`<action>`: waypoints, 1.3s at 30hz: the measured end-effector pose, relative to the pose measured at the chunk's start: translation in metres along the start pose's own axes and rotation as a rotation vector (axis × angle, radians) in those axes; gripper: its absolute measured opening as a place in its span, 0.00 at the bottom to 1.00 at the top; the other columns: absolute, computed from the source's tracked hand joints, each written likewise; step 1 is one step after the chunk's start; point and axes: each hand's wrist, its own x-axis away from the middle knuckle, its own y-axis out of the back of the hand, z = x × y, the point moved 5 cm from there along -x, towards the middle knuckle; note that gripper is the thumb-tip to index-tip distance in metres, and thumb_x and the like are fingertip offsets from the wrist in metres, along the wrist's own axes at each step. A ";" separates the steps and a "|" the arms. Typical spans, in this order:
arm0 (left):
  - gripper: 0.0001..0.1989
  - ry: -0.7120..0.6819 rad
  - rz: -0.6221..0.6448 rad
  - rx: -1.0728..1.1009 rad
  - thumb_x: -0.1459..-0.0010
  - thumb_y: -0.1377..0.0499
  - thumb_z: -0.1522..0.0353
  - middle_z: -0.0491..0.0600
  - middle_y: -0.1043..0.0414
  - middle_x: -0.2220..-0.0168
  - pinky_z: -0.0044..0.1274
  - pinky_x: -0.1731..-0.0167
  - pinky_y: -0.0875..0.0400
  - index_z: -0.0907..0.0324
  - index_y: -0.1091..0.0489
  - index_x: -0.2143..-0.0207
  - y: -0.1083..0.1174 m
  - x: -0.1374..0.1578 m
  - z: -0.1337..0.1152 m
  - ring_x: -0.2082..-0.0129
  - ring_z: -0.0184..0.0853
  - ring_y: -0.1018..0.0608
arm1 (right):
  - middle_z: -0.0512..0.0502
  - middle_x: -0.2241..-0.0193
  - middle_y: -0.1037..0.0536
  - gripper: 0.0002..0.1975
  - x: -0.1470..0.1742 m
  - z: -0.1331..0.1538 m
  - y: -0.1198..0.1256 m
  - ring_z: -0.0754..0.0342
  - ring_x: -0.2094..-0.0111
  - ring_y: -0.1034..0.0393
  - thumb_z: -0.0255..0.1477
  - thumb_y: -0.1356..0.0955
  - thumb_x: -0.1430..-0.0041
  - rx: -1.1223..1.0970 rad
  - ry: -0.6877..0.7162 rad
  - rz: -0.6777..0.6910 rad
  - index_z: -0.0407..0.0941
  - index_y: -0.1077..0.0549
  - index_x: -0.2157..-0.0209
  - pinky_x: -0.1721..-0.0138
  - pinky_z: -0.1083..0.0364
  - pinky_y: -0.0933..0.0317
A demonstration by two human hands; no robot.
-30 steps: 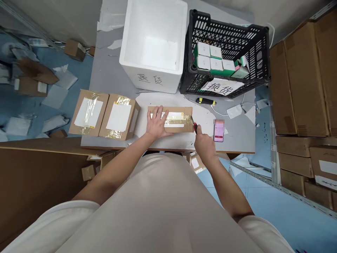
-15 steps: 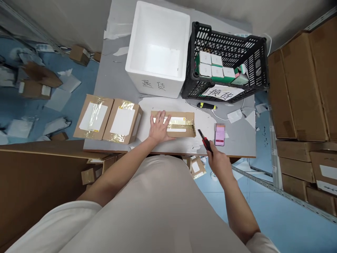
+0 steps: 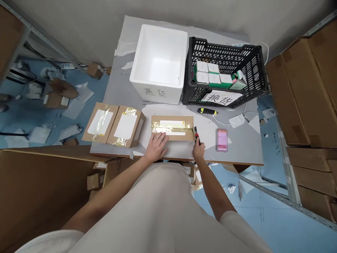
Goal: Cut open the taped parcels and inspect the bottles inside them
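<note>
A flat cardboard box [image 3: 172, 118] sealed with shiny tape lies on the table before me, a white label on its top. My left hand [image 3: 156, 146] rests on its front left edge with fingers stretched out. At the box's right end, my right hand [image 3: 199, 149] grips a red and black utility knife [image 3: 197, 135]. The blade points away from me and is close against the box's right edge; whether it cuts in cannot be made out. A phone [image 3: 222, 140] with a pink screen lies to the right of this hand.
Two taped cartons [image 3: 125, 126] stand at the left. Behind the box are a white foam bin [image 3: 158, 92] and a black crate [image 3: 226, 86] holding several green-white boxes [image 3: 213, 78]. A yellow-black cutter [image 3: 207, 111] lies before the crate. Stacked cartons [image 3: 302, 95] rise at the right.
My right hand has brought the knife left, up to the box's right end. The left hand has slid back toward the box's front edge. The camera view has shifted.
</note>
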 end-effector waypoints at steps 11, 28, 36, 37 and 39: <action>0.28 0.037 -0.041 0.039 0.43 0.46 0.64 0.60 0.39 0.41 0.41 0.40 0.48 0.63 0.39 0.41 -0.011 -0.003 0.000 0.40 0.48 0.39 | 0.30 0.38 0.46 0.35 -0.032 0.066 0.128 0.37 0.38 0.53 0.41 0.38 0.40 -0.096 0.629 -0.338 0.43 0.49 0.36 0.43 0.40 0.53; 0.32 0.060 0.105 0.021 0.42 0.48 0.59 0.58 0.47 0.36 0.38 0.41 0.48 0.61 0.44 0.38 -0.010 0.004 -0.001 0.36 0.46 0.44 | 0.32 0.47 0.33 0.19 -0.111 0.103 0.177 0.44 0.46 0.40 0.31 0.41 0.35 -0.113 0.559 -0.315 0.39 0.35 0.46 0.47 0.47 0.46; 0.50 0.053 0.117 -0.072 0.54 0.38 0.50 0.62 0.53 0.34 0.40 0.38 0.57 0.65 0.51 0.36 0.035 -0.029 0.061 0.34 0.49 0.51 | 0.34 0.54 0.28 0.26 -0.027 0.132 0.141 0.44 0.52 0.35 0.39 0.36 0.39 0.270 1.142 0.167 0.38 0.36 0.44 0.47 0.45 0.50; 0.52 0.047 0.165 -0.071 0.57 0.37 0.50 0.63 0.52 0.35 0.39 0.38 0.56 0.66 0.52 0.35 0.035 -0.033 0.071 0.34 0.50 0.49 | 0.33 0.54 0.28 0.32 -0.025 0.134 0.140 0.43 0.53 0.35 0.42 0.34 0.43 0.280 1.078 0.200 0.38 0.39 0.42 0.47 0.45 0.50; 0.55 0.026 0.235 -0.048 0.58 0.36 0.50 0.65 0.51 0.35 0.37 0.38 0.54 0.67 0.54 0.35 0.035 -0.041 0.086 0.35 0.48 0.46 | 0.34 0.54 0.28 0.35 -0.018 0.137 0.142 0.43 0.52 0.34 0.42 0.31 0.46 0.269 0.968 0.168 0.39 0.41 0.42 0.47 0.45 0.50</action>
